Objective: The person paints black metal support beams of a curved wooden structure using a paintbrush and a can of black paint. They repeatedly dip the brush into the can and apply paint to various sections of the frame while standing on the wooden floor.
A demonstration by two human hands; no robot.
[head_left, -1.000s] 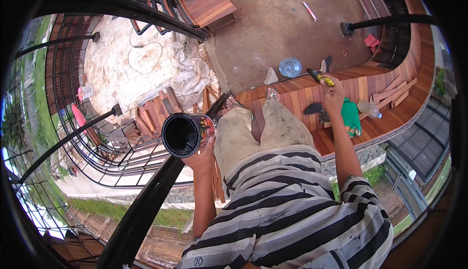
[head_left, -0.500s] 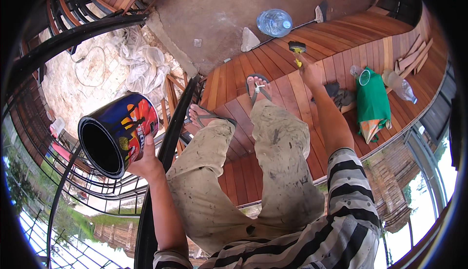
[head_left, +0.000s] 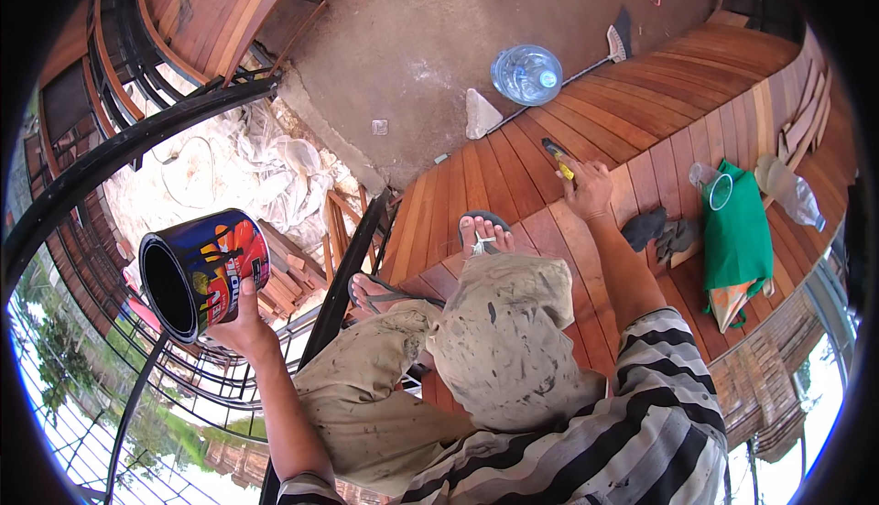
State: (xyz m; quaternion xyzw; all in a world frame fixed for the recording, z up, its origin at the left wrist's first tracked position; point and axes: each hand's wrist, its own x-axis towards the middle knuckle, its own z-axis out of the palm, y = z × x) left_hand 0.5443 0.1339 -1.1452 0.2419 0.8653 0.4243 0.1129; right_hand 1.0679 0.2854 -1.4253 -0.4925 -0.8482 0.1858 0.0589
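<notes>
At the left, my left hand (head_left: 236, 320) grips a paint can (head_left: 224, 262) with a blue, red and yellow label. The can is tipped sideways and its dark open mouth faces left; I cannot tell how much is inside. Out over the wooden deck, my right hand (head_left: 589, 190) is closed around the yellow handle of a paintbrush (head_left: 558, 159). The brush's dark bristles point away from me, toward the upper left, above the reddish planks (head_left: 513, 184). My feet in flip-flops stand between the two hands, under paint-spotted trousers (head_left: 504, 340).
A black metal rail (head_left: 343, 285) runs beside my left leg. Ahead lie a large blue water bottle (head_left: 526, 75), a pale stone block (head_left: 482, 113) and a broom (head_left: 618, 43). To the right are dark gloves (head_left: 644, 228), a green bag (head_left: 732, 230), a clear cup (head_left: 712, 184) and loose wood strips (head_left: 806, 116).
My right hand and the brush have turned and come slightly nearer. The can has shifted a little left. My view has swung, and my legs have bent or shifted.
</notes>
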